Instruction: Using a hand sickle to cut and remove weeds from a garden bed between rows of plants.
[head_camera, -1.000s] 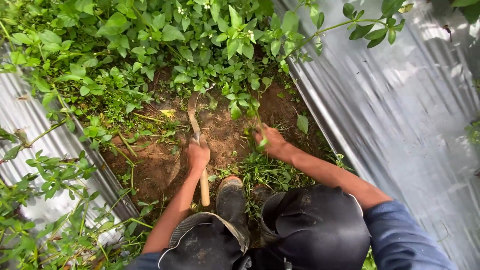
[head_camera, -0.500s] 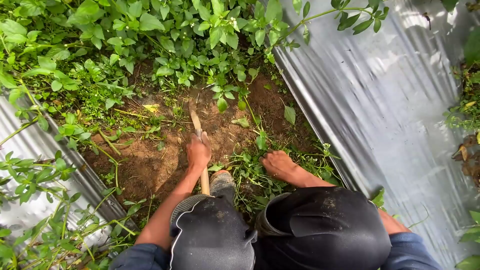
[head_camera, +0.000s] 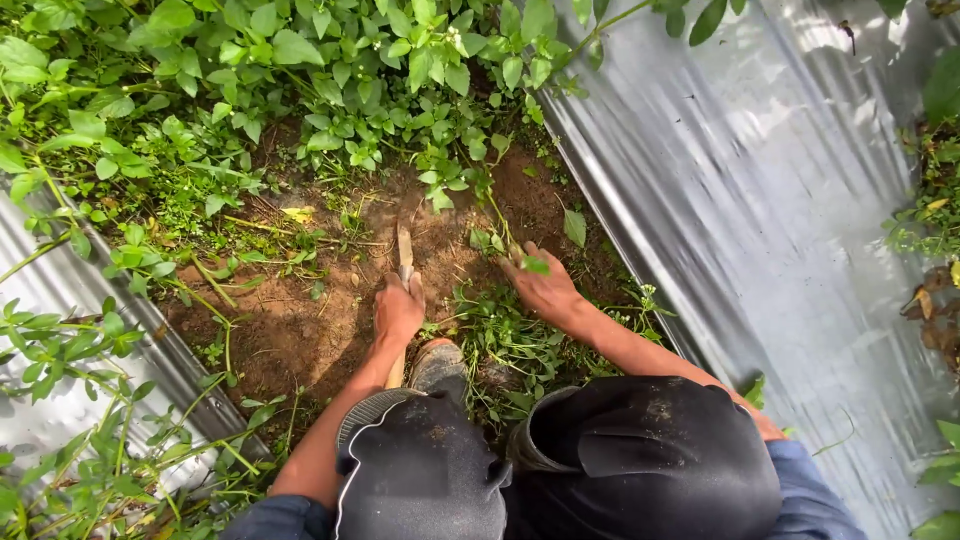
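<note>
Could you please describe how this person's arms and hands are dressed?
Both hands, left and right, are bare, without gloves. The forearms are uncovered; blue fabric sleeves are pushed up to about the elbows. No watch, rings or markings show.

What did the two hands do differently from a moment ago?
The right hand moved forward from the pile of pulled weeds and now grips a leafy stem at the edge of the bare soil. The left hand stayed closed on the wooden-handled digging tool, its blade in the soil. The silver plastic sheets on both sides and the boot stayed as they were.
</note>
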